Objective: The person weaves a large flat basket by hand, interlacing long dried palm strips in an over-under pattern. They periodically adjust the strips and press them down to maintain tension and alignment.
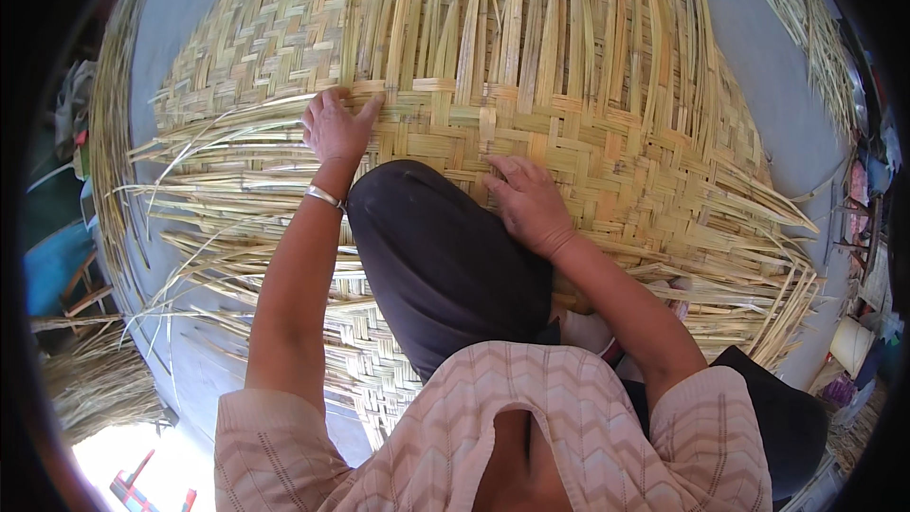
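A large mat point(597, 166) of split reed strips lies beneath me, woven in a stepped pattern. My left hand point(338, 128) rests on its left part, at the edge of the closely woven band, thumb spread away from the fingers. Just above that hand, loose upright strips point(464, 28) are folded back over the far half. My right hand point(529, 204) lies on the weave beside my bent knee point(417, 228), fingers reaching leftward and touching the surface. I see nothing gripped in either hand. Unwoven strip ends point(237, 180) fan out to the left of my left hand.
More loose ends point(749, 294) stick out at the right side. Bundles of long reeds lie on the grey floor point(194, 0), one bundle point(114, 133) at far left and another point(801, 24) at upper right. Assorted household items point(853, 346) crowd the right rim.
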Tool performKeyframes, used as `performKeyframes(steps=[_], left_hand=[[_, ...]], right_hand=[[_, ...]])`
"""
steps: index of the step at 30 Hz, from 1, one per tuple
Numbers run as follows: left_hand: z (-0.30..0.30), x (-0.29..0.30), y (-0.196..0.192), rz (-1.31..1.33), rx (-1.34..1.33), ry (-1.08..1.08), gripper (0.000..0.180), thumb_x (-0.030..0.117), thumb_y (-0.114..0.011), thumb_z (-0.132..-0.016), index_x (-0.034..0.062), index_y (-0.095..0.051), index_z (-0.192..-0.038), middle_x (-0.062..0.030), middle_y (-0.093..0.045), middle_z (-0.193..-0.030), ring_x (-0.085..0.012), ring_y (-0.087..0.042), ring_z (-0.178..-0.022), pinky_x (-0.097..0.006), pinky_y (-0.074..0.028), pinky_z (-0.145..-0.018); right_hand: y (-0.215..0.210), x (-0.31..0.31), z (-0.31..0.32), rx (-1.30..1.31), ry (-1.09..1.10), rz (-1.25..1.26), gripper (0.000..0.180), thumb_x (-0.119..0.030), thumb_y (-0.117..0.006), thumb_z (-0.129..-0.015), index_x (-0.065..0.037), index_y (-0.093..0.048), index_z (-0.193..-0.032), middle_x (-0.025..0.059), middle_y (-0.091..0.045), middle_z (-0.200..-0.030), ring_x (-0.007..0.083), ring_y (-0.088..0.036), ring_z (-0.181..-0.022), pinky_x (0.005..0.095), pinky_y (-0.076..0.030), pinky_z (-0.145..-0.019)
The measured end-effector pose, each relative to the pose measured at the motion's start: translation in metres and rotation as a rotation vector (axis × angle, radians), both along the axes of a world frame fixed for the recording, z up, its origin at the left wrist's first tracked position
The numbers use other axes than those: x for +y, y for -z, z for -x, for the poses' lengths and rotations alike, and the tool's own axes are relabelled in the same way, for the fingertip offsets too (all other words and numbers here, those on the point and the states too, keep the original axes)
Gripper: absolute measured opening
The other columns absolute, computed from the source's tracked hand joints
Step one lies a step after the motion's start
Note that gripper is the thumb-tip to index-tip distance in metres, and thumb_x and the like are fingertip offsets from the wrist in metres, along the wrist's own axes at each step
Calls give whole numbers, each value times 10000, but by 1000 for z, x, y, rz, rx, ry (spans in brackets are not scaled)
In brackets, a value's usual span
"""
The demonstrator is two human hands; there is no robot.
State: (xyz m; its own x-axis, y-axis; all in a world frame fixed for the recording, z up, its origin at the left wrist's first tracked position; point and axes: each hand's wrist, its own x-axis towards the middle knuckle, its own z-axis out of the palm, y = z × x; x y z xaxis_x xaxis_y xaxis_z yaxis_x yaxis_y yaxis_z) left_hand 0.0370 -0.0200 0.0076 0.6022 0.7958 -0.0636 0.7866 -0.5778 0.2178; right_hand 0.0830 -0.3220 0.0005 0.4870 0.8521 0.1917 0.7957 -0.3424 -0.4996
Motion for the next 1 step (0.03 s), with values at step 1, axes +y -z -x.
performKeyframes(steps=[1], left_hand=[[-6,-4,-7,16,42,-38,567,552,-672,-784,165,-577,-1187,-108,-476,-1353,-313,-360,-1293,-487,-306,-1039]], right_hand=[[4,-2,2,-39,8,1,343,-104,-626,-756,-102,-632,-1099,129,-545,-1280,319,-506,-1175,428,-421,-987]])
